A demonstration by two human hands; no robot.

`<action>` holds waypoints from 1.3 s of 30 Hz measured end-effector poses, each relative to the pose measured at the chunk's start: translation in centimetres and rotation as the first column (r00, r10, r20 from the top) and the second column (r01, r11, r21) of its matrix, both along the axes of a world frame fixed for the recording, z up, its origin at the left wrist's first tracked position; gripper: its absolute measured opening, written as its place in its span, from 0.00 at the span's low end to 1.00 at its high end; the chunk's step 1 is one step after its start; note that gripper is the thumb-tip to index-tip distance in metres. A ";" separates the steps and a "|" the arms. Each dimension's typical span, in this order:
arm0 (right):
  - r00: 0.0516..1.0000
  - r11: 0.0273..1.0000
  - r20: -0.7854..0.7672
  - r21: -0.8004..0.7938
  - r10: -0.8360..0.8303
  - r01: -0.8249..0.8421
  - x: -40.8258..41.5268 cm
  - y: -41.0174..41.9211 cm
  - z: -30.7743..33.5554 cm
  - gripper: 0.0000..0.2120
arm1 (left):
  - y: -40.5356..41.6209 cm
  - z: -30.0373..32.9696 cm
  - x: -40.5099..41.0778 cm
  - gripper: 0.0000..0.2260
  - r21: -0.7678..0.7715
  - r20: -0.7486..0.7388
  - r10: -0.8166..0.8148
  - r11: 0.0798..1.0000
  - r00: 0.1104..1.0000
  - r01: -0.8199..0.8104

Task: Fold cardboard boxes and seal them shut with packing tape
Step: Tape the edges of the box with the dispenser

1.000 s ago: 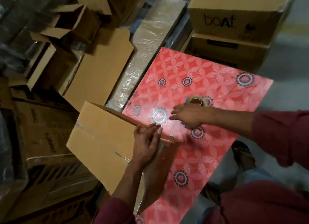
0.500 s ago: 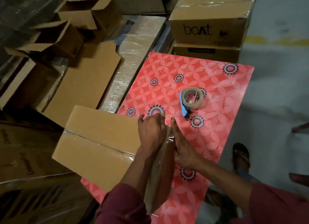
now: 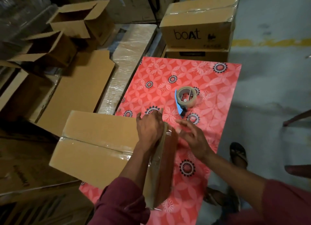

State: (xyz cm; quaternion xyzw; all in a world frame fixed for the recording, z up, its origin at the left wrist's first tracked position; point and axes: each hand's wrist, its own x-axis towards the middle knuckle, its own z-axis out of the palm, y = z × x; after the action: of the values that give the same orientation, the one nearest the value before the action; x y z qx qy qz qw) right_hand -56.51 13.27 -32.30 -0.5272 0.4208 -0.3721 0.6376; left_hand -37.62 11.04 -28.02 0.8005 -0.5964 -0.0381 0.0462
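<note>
A closed brown cardboard box (image 3: 94, 140) lies on the red flowered table (image 3: 210, 83), its top seam covered by clear tape. My left hand (image 3: 149, 127) presses flat on the box's right top edge, over the tape end. To the right of the box's side, my right hand (image 3: 193, 137) hovers with fingers spread and blurred, holding nothing. A roll of packing tape in a blue dispenser (image 3: 185, 98) sits on the table beyond both hands.
Open empty boxes (image 3: 80, 21) and flat cardboard sheets (image 3: 79, 90) lie at the left. A plastic-wrapped bundle (image 3: 127, 60) runs along the table's left side. Two stacked sealed boxes marked "boAt" (image 3: 198, 28) stand behind the table. A sandalled foot (image 3: 239, 154) is on the floor at right.
My right hand left the tape dispenser on the table, came to the box's right side, and has now lifted slightly off it. The box was turned flatter on the table.
</note>
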 end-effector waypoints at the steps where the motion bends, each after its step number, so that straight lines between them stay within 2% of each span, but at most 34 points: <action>1: 0.999 1.000 0.026 0.005 0.022 -0.022 0.4 -1.4 0.6 0.22 | 0.0 0.1 -0.1 0.24 0.008 0.010 0.000 1.000 1.000 0.000; 5: 0.989 0.993 0.098 0.029 0.108 -0.111 2.6 -4.6 0.8 0.16 | -0.1 1.0 -0.2 0.21 0.051 -0.029 0.004 0.999 1.000 -0.003; 7: 0.988 0.991 0.082 -0.025 0.131 -0.130 3.0 -5.3 -0.5 0.11 | -0.1 1.3 -0.4 0.21 0.060 -0.039 0.004 0.998 0.999 -0.002; 10: 0.977 0.984 0.119 -0.035 0.178 -0.175 3.0 -6.3 -2.7 0.08 | -0.2 1.0 -0.4 0.23 0.051 -0.033 0.013 0.999 0.999 -0.011; 12: 0.971 0.974 0.075 -0.040 0.227 -0.225 2.4 -7.3 -4.1 0.06 | -0.1 0.7 -0.2 0.23 0.044 -0.030 0.010 0.999 1.000 -0.009; 14: 0.957 0.957 -0.054 -0.041 0.286 -0.288 1.4 -7.7 -5.6 0.07 | 0.1 0.6 -0.1 0.21 0.032 -0.053 0.014 0.999 0.999 -0.012; 16: 0.947 0.954 -0.146 -0.044 0.287 -0.296 0.4 -7.6 -5.9 0.14 | 0.2 0.7 -0.2 0.19 -0.015 -0.095 0.011 1.000 0.995 -0.012; 18: 0.961 0.964 -0.135 -0.079 0.243 -0.255 0.3 -7.1 -4.9 0.30 | 0.4 0.6 -0.1 0.19 -0.069 -0.129 0.002 0.998 0.992 -0.011; 20: 0.957 0.938 -0.129 -0.201 0.261 -0.283 1.2 -6.8 -3.6 0.43 | 0.5 0.5 0.1 0.23 -0.096 -0.165 0.017 0.995 0.986 -0.034; 22: 0.941 0.892 -0.154 -0.304 0.302 -0.336 2.5 -6.6 -2.6 0.45 | 0.6 0.4 0.3 0.24 -0.116 -0.218 0.029 0.992 0.975 -0.056; 25: 0.933 0.835 -0.211 -0.419 0.292 -0.356 3.3 -6.8 -2.5 0.42 | 0.8 0.9 0.2 0.19 -0.189 -0.333 -0.004 0.980 0.943 -0.063; 27: 0.906 0.773 -0.315 -0.485 0.283 -0.410 2.7 -7.2 -2.7 0.44 | 1.6 1.8 0.2 0.16 -0.254 -0.379 -0.028 0.964 0.925 -0.075; 30: 0.853 0.661 -0.480 -0.574 0.208 -0.484 1.1 -7.8 -3.7 0.51 | 4.5 3.2 0.7 0.14 -0.333 -0.372 -0.042 0.938 0.927 -0.091; 32: 0.879 0.612 -0.465 -0.665 0.107 -0.427 1.0 -7.3 -3.6 0.55 | 7.7 3.9 1.2 0.13 -0.362 -0.396 -0.007 0.920 0.918 -0.148; 35: 0.933 0.442 -0.358 -0.831 0.042 -0.338 2.5 -4.8 -0.8 0.55 | 13.9 4.2 1.6 0.12 -0.379 -0.418 0.099 0.884 0.903 -0.272; 38: 0.900 0.249 -0.432 -0.867 0.057 -0.432 4.5 -1.0 0.0 0.51 | 20.2 4.3 1.2 0.13 -0.380 -0.429 0.185 0.851 0.884 -0.363; 39: 0.887 0.222 -0.460 -0.860 0.048 -0.459 4.9 -0.1 -0.5 0.51 | 22.2 4.3 1.1 0.15 -0.373 -0.439 0.194 0.849 0.877 -0.374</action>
State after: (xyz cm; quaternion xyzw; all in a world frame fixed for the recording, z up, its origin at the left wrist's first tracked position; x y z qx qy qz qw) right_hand -51.63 13.20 -32.84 -0.9189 0.1186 -0.3408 0.1596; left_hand -36.51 33.22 -23.74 0.8253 -0.4403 -0.0491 0.3501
